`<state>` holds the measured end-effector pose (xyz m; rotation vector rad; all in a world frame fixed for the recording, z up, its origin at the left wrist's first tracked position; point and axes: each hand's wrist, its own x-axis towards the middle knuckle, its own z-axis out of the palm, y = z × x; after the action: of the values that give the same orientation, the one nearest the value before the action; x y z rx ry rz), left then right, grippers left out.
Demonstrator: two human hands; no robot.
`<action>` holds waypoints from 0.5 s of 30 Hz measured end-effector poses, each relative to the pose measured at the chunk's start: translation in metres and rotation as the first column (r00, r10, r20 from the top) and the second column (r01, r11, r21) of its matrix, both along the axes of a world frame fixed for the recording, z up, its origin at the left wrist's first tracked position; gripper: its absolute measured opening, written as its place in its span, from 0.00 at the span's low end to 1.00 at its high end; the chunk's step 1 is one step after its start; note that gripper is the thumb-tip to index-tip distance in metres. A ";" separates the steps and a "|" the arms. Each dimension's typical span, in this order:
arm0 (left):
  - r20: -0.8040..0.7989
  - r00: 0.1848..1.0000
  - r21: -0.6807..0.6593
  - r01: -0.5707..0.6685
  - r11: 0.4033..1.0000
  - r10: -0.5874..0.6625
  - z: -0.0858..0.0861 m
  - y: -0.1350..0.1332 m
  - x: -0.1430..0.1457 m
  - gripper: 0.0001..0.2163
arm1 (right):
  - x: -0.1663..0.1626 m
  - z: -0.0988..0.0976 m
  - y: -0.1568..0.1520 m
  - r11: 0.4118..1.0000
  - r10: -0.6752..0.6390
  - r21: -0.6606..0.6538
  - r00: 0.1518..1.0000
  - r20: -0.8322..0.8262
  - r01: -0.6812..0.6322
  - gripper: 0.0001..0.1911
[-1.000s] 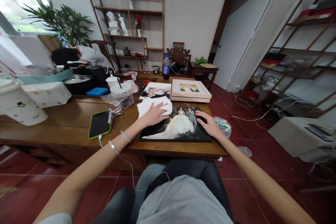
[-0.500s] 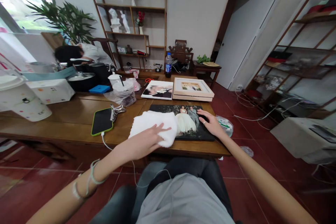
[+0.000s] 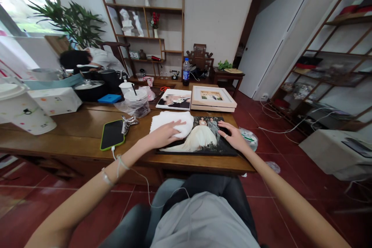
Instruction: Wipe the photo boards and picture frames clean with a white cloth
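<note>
A large dark wedding photo panel (image 3: 203, 141) lies flat near the front edge of the wooden table (image 3: 72, 131). My left hand (image 3: 165, 133) presses flat on a white cloth (image 3: 171, 121) that covers the panel's upper left part, fingers stretched out. At the panel's right edge rests my right hand (image 3: 232, 136), fingers spread and a ring showing, holding the panel still.
Behind the panel lie a smaller photo print (image 3: 173, 99) and a light wooden picture frame (image 3: 212, 98). A green-cased phone (image 3: 112, 134) on a cable and a metal clip (image 3: 129, 122) sit to the left. Cups, pots and a water bottle (image 3: 186, 71) stand further back; another person bends over at far left.
My left hand drew the cloth down toward the panel's front edge half a second ago, then pushed it back up to the upper left. My right hand stayed in place.
</note>
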<state>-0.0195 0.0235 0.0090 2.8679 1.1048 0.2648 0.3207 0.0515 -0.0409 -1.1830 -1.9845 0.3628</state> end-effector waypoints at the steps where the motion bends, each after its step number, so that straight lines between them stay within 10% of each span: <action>1: 0.009 1.000 0.013 -0.011 1.000 0.011 -0.002 0.013 0.000 0.15 | 0.000 0.000 0.000 1.000 0.001 -0.001 1.000 0.001 -0.001 0.16; 8: 0.033 0.989 0.058 -0.142 0.988 0.141 -0.010 0.060 0.002 0.15 | 0.001 0.000 0.001 1.000 -0.001 -0.001 1.000 0.005 0.001 0.16; 15: -0.064 0.990 0.032 -0.126 0.992 0.128 -0.003 0.012 0.004 0.12 | -0.001 -0.001 0.000 1.000 -0.020 0.013 1.000 0.011 0.019 0.16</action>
<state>-0.0152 0.0358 0.0060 2.8536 1.3080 0.1932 0.3201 0.0519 -0.0419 -1.1979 -1.9804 0.3341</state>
